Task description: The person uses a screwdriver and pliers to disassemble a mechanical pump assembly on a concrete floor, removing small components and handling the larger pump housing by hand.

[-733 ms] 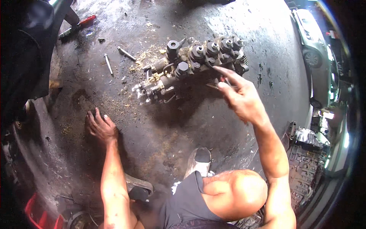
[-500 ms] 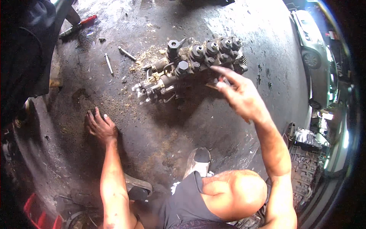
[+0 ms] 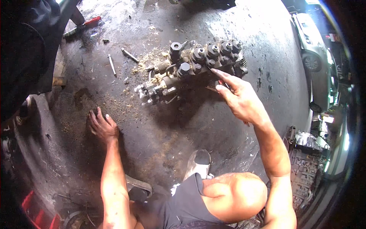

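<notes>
A greasy, dark metal inline fuel injection pump lies on the dark floor ahead of me, with a row of round fittings along its top. My right hand is at its near right side, index finger stretched to the pump's body and the other fingers curled. Something with a bit of red shows between thumb and fingers, and a thin end sticks out below the palm; I cannot make out what it is. To the left, my left hand rests on the floor with fingers spread, holding nothing.
Two bolts, one nearer and one farther, lie left of the pump among crumbly dirt. A red-handled tool is at the far left. At right are a parked car and metal engine parts. My shoe is below.
The view has shifted slightly, so the floor things sit a little lower and farther right. My right index finger has come down against the pump's body. The left hand stays on the floor.
</notes>
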The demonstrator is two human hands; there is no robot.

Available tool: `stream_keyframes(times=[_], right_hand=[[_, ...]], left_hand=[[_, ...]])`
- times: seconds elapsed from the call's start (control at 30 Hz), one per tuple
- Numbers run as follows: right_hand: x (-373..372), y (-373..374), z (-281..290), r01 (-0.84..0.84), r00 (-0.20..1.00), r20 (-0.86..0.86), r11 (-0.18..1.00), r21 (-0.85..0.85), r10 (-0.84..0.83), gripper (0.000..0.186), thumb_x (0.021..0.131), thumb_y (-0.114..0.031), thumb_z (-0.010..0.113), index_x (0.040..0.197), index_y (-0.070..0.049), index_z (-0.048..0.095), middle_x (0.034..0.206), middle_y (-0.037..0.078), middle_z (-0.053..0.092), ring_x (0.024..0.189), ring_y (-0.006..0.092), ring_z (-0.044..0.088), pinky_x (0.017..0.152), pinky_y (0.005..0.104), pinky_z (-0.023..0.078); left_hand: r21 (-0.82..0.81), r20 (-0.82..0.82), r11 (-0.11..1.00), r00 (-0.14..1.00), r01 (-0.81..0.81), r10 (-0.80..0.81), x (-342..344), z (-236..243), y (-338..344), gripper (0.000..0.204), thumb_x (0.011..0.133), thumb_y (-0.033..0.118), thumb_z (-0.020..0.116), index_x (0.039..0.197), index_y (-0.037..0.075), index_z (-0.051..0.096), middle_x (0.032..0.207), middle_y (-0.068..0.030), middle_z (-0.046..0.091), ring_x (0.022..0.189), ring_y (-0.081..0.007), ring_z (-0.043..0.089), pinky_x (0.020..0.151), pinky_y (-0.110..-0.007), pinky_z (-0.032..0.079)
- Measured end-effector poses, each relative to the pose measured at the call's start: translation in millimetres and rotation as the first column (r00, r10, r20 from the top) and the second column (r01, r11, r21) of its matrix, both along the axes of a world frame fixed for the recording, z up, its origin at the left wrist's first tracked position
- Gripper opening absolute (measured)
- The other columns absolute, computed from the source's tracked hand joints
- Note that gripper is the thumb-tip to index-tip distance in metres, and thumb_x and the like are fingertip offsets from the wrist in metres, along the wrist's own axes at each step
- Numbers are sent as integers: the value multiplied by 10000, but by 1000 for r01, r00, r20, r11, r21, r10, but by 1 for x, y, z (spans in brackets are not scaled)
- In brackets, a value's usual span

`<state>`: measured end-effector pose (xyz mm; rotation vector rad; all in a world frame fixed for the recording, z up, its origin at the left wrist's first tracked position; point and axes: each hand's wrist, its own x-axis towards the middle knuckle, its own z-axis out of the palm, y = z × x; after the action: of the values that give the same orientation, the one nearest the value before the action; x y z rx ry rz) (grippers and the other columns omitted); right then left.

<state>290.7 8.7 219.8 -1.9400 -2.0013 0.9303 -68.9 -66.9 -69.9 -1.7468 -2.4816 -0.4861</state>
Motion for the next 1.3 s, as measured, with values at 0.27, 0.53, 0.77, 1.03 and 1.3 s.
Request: stream_keyframes(times=[0.27,0.53,0.77,1.03,1.3], right_hand=[[1,-2,15,-86,996,-22,996,-37,86,433,879,-144,575,1301,-63,520,1167,144,622,980,164,579,910,303,447],[3,4,19,-151,988,-3,977,-153,152,433,897,-151,560,1315,-54,502,1177,151,617,1006,162,572,900,305,451],[1,1,14,-190,979,25,957,-220,200,437,881,-102,562,1311,-58,507,1193,167,610,1027,196,585,926,329,440],[0,-17,7,-293,952,54,947,-135,302,430,868,-115,582,1293,-79,529,937,149,627,865,259,591,836,345,467],[7,-23,-12,-64,991,127,985,163,43,468,849,-62,598,1309,-72,515,833,120,564,776,240,550,770,325,461]], left_hand=[[-29,-30,999,999,-20,20,0,-1,-2,441,888,293,492,1317,191,481,1416,-125,395,1317,-312,360,1045,-542,270],[-3,-38,1000,999,8,-8,0,-1,-3,443,893,282,484,1323,173,470,1421,-138,381,1324,-326,346,1044,-544,279],[-26,-20,1000,1000,15,-15,0,2,-2,457,893,282,488,1338,181,453,1425,-133,373,1323,-330,346,1039,-542,296],[61,-45,997,998,36,-33,-8,-8,-3,445,901,305,462,1333,196,465,1421,-125,387,1329,-310,345,1053,-546,262],[-14,14,1000,1000,-7,8,2,-3,-1,456,903,314,458,1343,193,459,1424,-126,385,1333,-310,337,1063,-543,238]])
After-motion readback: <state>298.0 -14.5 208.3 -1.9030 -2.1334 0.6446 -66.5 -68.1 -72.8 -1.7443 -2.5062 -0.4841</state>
